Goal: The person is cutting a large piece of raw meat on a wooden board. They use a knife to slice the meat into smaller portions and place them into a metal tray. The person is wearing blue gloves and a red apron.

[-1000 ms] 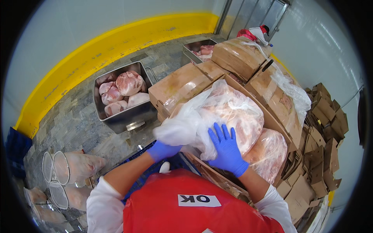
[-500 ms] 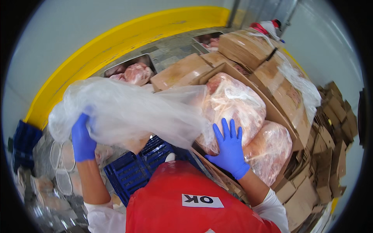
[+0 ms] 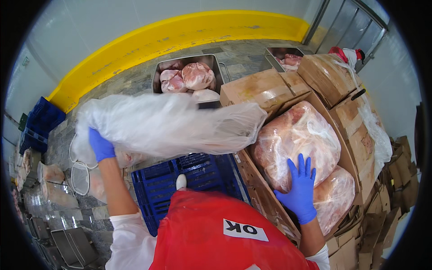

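My left hand, in a blue glove, is closed on a long clear plastic sheet. The sheet stretches rightward, smeared by motion, and its far end reaches the side of an open cardboard box. Inside that box lie large pieces of meat in clear film: a bigger meat piece and, nearer me, a smaller meat piece. My right hand, also gloved in blue, rests with fingers spread on the wrapped meat. Its palm covers part of both pieces.
A metal tub holding bare meat stands beyond the sheet; another metal tub is farther right. Blue pallets lie by my foot. Closed cartons adjoin the box. Flattened cardboard is piled at right. Another person is behind the cartons.
The plastic sheet has come away from over the wrapped meat toward the left, in my left hand. My right hand stays on the meat. The view has shifted, showing more floor and tubs.
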### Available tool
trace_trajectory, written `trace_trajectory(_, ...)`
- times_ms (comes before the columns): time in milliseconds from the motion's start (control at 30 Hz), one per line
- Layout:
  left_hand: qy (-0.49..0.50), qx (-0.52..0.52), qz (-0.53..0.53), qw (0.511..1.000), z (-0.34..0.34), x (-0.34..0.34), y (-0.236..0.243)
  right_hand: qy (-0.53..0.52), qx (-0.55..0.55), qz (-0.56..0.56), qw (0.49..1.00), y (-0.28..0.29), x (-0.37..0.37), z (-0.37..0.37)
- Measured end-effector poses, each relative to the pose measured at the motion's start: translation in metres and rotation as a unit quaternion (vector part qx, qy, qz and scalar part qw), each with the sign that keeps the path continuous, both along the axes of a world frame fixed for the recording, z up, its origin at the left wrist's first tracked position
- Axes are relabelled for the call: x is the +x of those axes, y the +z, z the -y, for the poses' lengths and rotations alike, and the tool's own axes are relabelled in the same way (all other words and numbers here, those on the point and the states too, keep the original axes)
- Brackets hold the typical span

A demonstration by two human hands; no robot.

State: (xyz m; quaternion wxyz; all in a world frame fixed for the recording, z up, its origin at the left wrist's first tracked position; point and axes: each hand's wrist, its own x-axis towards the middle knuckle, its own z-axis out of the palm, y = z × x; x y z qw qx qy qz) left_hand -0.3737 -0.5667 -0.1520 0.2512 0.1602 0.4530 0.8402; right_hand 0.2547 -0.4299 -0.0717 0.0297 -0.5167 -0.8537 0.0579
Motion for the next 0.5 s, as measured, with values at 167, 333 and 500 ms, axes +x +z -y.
trace_trajectory(167, -0.146, -0.431, -0.4, 0.795, 0.061, -0.105, -0.131, -0.083, 0.052, -0.033, 0.995, -0.02, -0.042, 0.005)
trace_trajectory(333, -0.469, -0.726, -0.283, 0.416, 0.155, -0.113, -0.299, -0.159, 0.105, -0.051, 0.98, -0.066, -0.041, 0.001)
trace_trajectory(500, -0.133, -0.709, -0.134, 0.679, 0.254, -0.119, -0.304, -0.112, 0.176, 0.212, 0.955, -0.031, -0.062, 0.019)
